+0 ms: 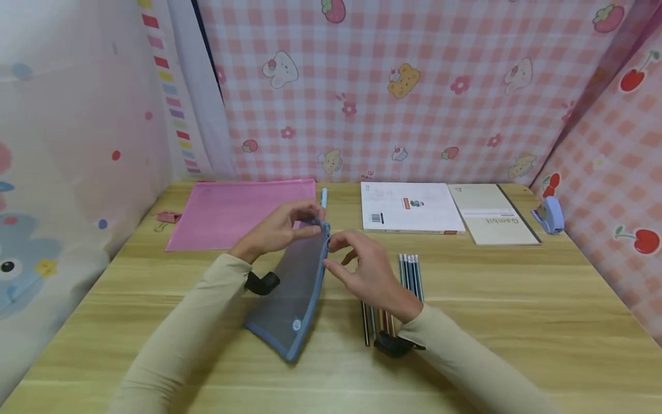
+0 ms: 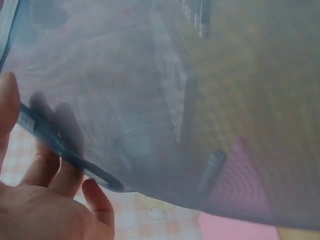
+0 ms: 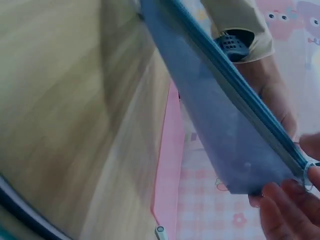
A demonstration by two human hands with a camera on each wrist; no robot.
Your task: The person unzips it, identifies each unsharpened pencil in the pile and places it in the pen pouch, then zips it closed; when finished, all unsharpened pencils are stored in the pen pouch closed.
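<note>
A blue-grey mesh zipper pouch [image 1: 289, 293] hangs tilted over the table, its zipped edge facing right. My left hand [image 1: 281, 227] pinches its upper corner, thumb on one side and fingers on the other; the left wrist view shows the fingers behind the blue trim [image 2: 60, 145]. My right hand [image 1: 369, 267] is at the upper end of the zipper [image 3: 235, 82], its curled fingers at the ring-shaped zipper pull [image 3: 308, 175]. The exact fingertip contact is partly hidden. Several pencils [image 1: 411, 270] lie on the table beneath my right wrist.
A pink folder [image 1: 222, 210] lies at the back left beside a pink binder clip [image 1: 168, 217]. Behind the pouch lies a light-blue pen [image 1: 324, 197]. A white book [image 1: 408, 210], a beige notebook [image 1: 493, 215] and a purple stapler-like object [image 1: 550, 215] are at the back right.
</note>
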